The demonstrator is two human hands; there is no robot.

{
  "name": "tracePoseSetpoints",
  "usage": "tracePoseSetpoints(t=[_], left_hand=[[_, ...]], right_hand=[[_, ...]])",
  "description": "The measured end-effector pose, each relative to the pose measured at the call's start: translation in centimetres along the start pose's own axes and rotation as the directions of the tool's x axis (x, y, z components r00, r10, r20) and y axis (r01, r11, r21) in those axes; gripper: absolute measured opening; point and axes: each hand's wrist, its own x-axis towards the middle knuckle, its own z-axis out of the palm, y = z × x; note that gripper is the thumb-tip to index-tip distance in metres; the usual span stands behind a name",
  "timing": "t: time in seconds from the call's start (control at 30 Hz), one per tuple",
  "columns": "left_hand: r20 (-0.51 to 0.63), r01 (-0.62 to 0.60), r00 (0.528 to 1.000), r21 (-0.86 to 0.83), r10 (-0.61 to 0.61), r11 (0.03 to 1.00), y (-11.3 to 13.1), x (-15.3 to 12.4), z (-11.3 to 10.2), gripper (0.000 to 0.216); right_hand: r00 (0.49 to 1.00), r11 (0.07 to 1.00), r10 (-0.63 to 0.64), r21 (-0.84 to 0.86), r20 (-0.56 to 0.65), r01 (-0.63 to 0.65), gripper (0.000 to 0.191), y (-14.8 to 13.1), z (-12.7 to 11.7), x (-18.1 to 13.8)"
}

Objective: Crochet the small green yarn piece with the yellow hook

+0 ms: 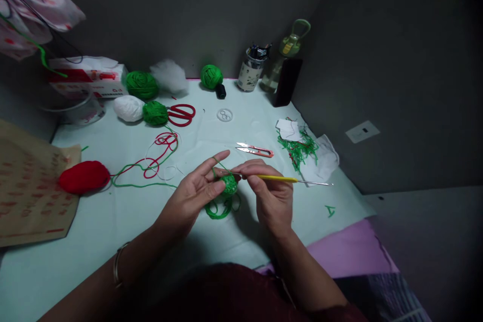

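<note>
Green crocheted piece (228, 186), head view: it lies between the two hands, just right of the left hand (194, 188), which is nearer, pinching it between thumb and fingers, forefinger raised with a green strand (222, 165) round it; the right hand (273, 201) pinches the yellow-handled crochet hook (277, 178), its long axis nearly crosswise, left end at the piece; the piece appears small, rounded, textured; green yarn loops (218, 217) show below.

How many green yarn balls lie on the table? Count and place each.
3: one green ball by the red-and-white box, a second ball beside the red scissors, a third ball behind the black spool. More could be hidden.
</note>
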Motion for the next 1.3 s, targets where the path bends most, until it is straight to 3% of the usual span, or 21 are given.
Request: tracePoseSetpoints(t=[0.37, 0.6, 0.93, 1.13, 1.3], left_hand=[[-0.013, 0.037, 0.999, -0.023, -0.037, 0.999, 0.8, -0.2, 0.6, 0.054], [-0.016, 0.023, 1.0, -0.045, -0.024, 0.999, 0.8, -0.1, 0.3, 0.039], [-0.022, -0.019, 1.0, -0.021, 0.019, 1.0, 0.4, 0.0, 0.2, 0.038], [-0.017, 0.021, 1.0, -0.13, -0.023, 0.991, 0.6, 0.0, 0.7, 0.036], [-0.01, 0.059, 0.998, -0.173, -0.062, 0.983, 0.3, 0.1, 0.8, 0.037]], right_hand=[[0.995, 0.979, 0.082, 0.183, 0.053, -0.09, 0.016, 0.5, -0.6, 0.1], [0.994, 0.983, 0.074, 0.164, 0.078, -0.086, 0.014, 0.3, -1.0, 0.4], [0.99, 0.998, -0.063, -0.014, 0.128, 0.065, 0.016, -0.5, -1.1, -0.1], [0.989, 0.991, -0.133, 0.024, 0.062, 0.132, 0.016, 0.3, -0.4, -0.6], [0.956, 0.943, -0.281, -0.159, 0.09, 0.292, 0.019, 0.5, 0.0, -1.1]])
